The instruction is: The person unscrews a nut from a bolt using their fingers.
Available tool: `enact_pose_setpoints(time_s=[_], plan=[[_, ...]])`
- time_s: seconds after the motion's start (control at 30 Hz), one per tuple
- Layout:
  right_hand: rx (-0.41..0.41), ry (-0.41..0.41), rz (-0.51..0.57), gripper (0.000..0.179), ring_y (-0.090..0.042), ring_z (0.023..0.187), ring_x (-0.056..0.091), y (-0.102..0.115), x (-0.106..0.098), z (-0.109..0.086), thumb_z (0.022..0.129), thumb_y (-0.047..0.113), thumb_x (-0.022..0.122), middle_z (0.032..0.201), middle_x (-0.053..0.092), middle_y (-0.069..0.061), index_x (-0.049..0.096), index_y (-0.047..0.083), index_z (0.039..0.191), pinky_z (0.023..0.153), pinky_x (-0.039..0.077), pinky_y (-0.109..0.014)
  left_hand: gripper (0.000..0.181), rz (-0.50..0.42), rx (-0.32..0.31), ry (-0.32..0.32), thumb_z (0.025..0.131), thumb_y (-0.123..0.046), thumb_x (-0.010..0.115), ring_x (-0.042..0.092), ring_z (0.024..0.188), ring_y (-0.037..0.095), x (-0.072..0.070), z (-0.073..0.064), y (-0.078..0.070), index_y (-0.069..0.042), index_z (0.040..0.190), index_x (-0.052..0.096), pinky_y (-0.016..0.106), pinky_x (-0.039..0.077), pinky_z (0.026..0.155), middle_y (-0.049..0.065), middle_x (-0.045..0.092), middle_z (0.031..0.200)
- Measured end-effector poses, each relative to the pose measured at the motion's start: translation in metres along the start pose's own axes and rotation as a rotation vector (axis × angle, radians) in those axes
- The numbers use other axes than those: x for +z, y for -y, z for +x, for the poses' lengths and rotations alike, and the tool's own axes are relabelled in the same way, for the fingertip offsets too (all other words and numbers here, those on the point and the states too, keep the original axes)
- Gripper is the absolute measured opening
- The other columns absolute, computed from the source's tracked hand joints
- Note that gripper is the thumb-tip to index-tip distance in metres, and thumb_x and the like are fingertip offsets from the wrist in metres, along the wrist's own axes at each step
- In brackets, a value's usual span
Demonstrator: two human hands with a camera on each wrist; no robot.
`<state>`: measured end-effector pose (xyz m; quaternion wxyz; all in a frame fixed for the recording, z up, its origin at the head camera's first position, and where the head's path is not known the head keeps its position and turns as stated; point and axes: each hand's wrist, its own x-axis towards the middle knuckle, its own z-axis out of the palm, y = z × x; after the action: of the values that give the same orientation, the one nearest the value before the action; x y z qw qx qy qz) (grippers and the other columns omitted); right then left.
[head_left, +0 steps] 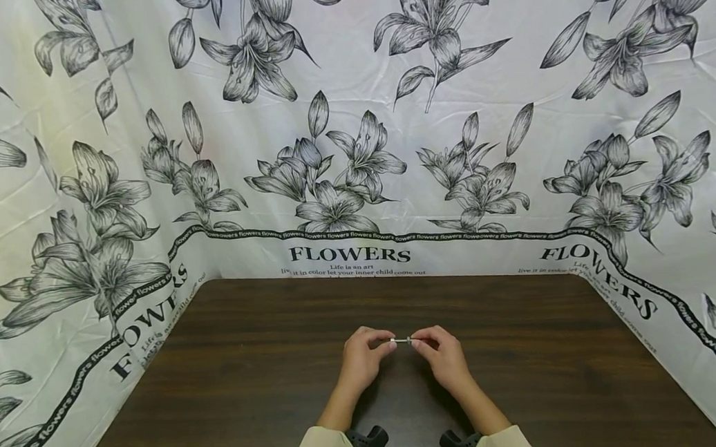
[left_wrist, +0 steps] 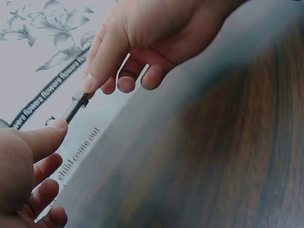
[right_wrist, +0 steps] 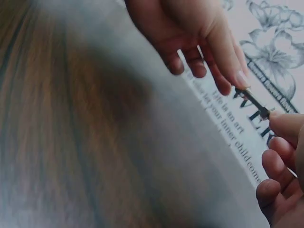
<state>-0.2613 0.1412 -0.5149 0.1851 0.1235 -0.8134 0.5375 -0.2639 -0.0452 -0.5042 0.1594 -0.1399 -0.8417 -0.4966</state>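
Observation:
Between my two hands a small metal bolt [head_left: 401, 341] [left_wrist: 71, 112] [right_wrist: 253, 102] is held level above the dark wooden table. My left hand [head_left: 360, 362] pinches one end of its threaded shank between thumb and index finger. At the other end, my right hand [head_left: 447, 361] pinches it the same way, right by a hex nut [left_wrist: 80, 98] that shows at the fingertips in the left wrist view. The tips of the bolt are hidden under the fingers. Both hands' other fingers curl loosely below, holding nothing else.
The wooden table [head_left: 251, 383] spreads under both forearms. White cloth [head_left: 466, 77] with black lily drawings and "FLOWERS" lettering hangs along its back and both sides. A black wrist mount [head_left: 370, 442] sits on the left wrist, another mount [head_left: 459, 445] on the right.

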Motion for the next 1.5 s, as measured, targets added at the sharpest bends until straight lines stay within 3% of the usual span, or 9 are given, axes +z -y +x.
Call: enact_pose_setpoints(time_s=[0.2,0.4,0.6,0.77,0.9,1.07,1.17,1.37,1.5], plan=[[-0.002,-0.058,0.102,0.007,-0.012,0.073,0.056,0.013,-0.001,0.002,0.084,0.003,0.074,0.083,0.063,-0.001,0.072,0.007,0.089,0.064,0.048,-0.024,0.012,-0.107,-0.017,-0.035,0.081,-0.014,0.079,0.060,0.076,0.014,-0.004,0.003,-0.013,-0.013,0.093,0.077,0.026,0.048,0.067,-0.003,0.066,0.087],[0.035,-0.113,0.195,0.008,-0.012,0.069,0.053,0.038,-0.009,0.004,0.084,-0.003,0.072,0.082,0.062,-0.007,0.071,0.001,0.091,0.058,0.043,-0.020,0.015,-0.228,-0.030,-0.058,0.083,-0.011,0.078,0.061,0.077,0.013,-0.007,0.007,-0.032,-0.005,0.097,0.076,0.025,0.049,0.066,-0.002,0.069,0.087],[0.114,-0.079,0.321,0.007,-0.010,0.059,0.047,0.071,-0.019,0.002,0.088,-0.005,0.067,0.076,0.057,-0.007,0.068,-0.006,0.095,0.051,0.039,-0.020,0.014,-0.349,-0.060,-0.074,0.083,-0.009,0.077,0.062,0.075,0.013,-0.008,0.008,-0.042,-0.004,0.097,0.076,0.026,0.053,0.063,0.001,0.070,0.088],[0.128,-0.087,0.383,0.008,-0.010,0.056,0.045,0.083,-0.022,0.003,0.089,-0.004,0.067,0.073,0.056,-0.005,0.067,-0.008,0.095,0.049,0.038,-0.019,0.013,-0.423,-0.087,-0.065,0.085,-0.008,0.075,0.064,0.074,0.020,-0.010,0.009,-0.048,-0.007,0.098,0.075,0.034,0.056,0.064,0.005,0.071,0.090],[0.134,-0.097,0.402,0.009,-0.010,0.057,0.047,0.087,-0.021,0.005,0.089,-0.004,0.067,0.073,0.058,-0.004,0.067,-0.009,0.096,0.050,0.039,-0.019,0.013,-0.444,-0.105,-0.051,0.086,-0.003,0.073,0.065,0.074,0.035,-0.014,0.008,-0.055,-0.003,0.099,0.073,0.038,0.056,0.064,0.009,0.070,0.090],[0.147,-0.102,0.409,0.009,-0.012,0.058,0.048,0.088,-0.021,0.007,0.088,-0.005,0.067,0.073,0.058,-0.004,0.067,-0.010,0.096,0.050,0.038,-0.019,0.015,-0.479,-0.099,-0.026,0.087,0.002,0.070,0.062,0.078,0.049,-0.026,0.004,-0.074,0.004,0.101,0.071,0.048,0.056,0.068,0.016,0.069,0.090],[0.155,-0.099,0.408,0.009,-0.011,0.058,0.047,0.089,-0.021,0.006,0.088,-0.006,0.067,0.073,0.057,-0.004,0.067,-0.010,0.096,0.050,0.038,-0.018,0.015,-0.470,-0.084,-0.020,0.087,0.002,0.070,0.063,0.077,0.046,-0.032,0.002,-0.083,0.005,0.101,0.071,0.051,0.054,0.069,0.017,0.069,0.088],[0.142,-0.094,0.354,0.009,-0.010,0.060,0.049,0.088,-0.021,0.005,0.087,-0.005,0.068,0.074,0.058,-0.003,0.069,-0.008,0.096,0.053,0.043,-0.021,0.013,-0.383,-0.053,-0.037,0.084,0.002,0.072,0.066,0.070,0.030,-0.033,-0.001,-0.085,0.004,0.097,0.072,0.028,0.056,0.063,0.014,0.069,0.084],[0.140,-0.078,0.347,0.011,-0.014,0.060,0.051,0.089,-0.021,0.005,0.089,-0.004,0.067,0.075,0.059,-0.007,0.068,-0.009,0.098,0.051,0.042,-0.020,0.012,-0.365,-0.032,-0.049,0.083,0.003,0.073,0.066,0.069,0.023,-0.034,-0.002,-0.083,0.003,0.095,0.073,0.023,0.054,0.062,0.014,0.069,0.084]])
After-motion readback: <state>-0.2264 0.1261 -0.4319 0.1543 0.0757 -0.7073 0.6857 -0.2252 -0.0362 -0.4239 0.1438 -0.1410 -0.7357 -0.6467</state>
